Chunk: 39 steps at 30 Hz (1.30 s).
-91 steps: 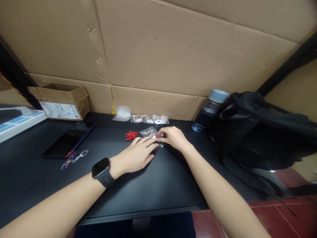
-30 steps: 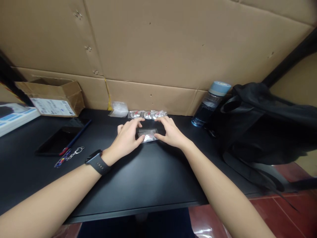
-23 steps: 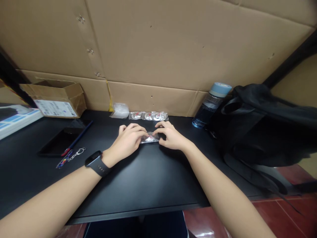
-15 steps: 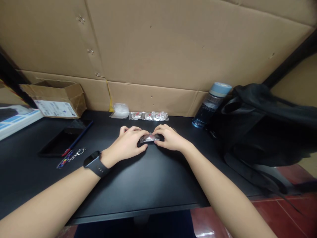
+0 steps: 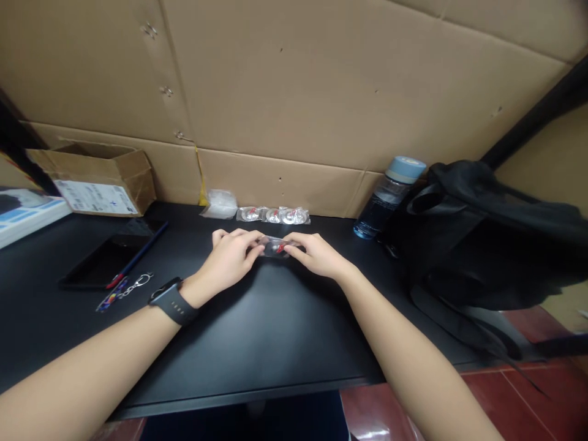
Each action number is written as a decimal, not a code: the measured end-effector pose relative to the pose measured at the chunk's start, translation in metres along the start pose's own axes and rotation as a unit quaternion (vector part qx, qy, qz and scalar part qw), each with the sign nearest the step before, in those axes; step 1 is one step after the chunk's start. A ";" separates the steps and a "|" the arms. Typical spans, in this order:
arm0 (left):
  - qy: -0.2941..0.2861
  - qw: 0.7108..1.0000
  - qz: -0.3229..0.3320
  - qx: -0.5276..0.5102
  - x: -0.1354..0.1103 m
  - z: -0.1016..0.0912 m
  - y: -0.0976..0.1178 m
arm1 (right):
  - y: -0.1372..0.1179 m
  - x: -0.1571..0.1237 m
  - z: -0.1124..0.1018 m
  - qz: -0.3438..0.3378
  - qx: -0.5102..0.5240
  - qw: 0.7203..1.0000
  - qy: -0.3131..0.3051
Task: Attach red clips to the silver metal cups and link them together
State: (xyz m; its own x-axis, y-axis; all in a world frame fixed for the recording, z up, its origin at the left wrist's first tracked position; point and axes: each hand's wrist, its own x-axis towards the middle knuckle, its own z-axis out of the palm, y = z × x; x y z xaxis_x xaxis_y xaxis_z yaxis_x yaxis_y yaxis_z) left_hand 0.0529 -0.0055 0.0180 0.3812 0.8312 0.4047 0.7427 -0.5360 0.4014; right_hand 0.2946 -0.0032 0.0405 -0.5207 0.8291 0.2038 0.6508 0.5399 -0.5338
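Between both hands, over the middle of the black desk, is a small clear plastic packet point(image 5: 274, 248) with a dark, shiny inside and a red mark. My left hand point(image 5: 232, 258), with a dark watch on its wrist, pinches the packet's left end between thumb and fingers. At the right end, the thumb and fingers of my right hand point(image 5: 318, 255) grip it the same way. Just beyond the hands lies a row of similar clear packets point(image 5: 274, 215) holding round silvery pieces with red marks. Beside that row sits a whitish plastic bundle point(image 5: 220, 204).
An open cardboard box point(image 5: 98, 180) stands at the back left, with a dark tray-like item point(image 5: 108, 257) and a keychain point(image 5: 122, 293) nearer me. To the right are a blue-capped bottle point(image 5: 388, 199) and a black backpack point(image 5: 491, 239). A cardboard wall point(image 5: 285, 110) closes the back.
The packet now lies flatter, and its red mark shows more clearly between my fingers. Both hands have shifted their hold slightly. The whole view has moved a little.
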 end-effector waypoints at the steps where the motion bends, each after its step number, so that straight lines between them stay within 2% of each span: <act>1: 0.002 1.000 -0.015 -0.009 0.000 -0.002 0.001 | 0.000 -0.001 0.001 0.000 0.016 1.000 0.007; 5: 0.007 0.998 -0.046 -0.045 0.002 -0.005 0.002 | -0.001 -0.002 0.003 -0.014 0.057 0.997 0.040; 12: 0.012 0.997 -0.057 -0.053 0.001 -0.006 0.003 | -0.001 0.000 0.001 -0.023 0.102 0.992 0.064; 19: 0.034 0.994 -0.075 -0.075 -0.002 -0.003 0.009 | -0.003 0.001 0.006 -0.007 0.070 0.991 0.116; 29: 0.035 0.994 -0.078 -0.068 0.000 -0.008 0.007 | -0.019 0.000 0.012 0.002 -0.016 0.991 0.131; 39: 0.045 0.994 -0.068 -0.072 0.001 -0.012 0.002 | -0.029 0.000 0.021 -0.003 0.030 0.986 0.163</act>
State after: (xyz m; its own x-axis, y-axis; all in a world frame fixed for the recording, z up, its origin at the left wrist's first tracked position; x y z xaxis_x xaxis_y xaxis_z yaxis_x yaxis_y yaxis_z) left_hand 0.0488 -0.0071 0.0289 0.2283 0.8841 0.4077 0.6954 -0.4411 0.5673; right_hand 0.2641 -0.0214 0.0386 -0.3118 0.8342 0.4550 0.6092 0.5429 -0.5780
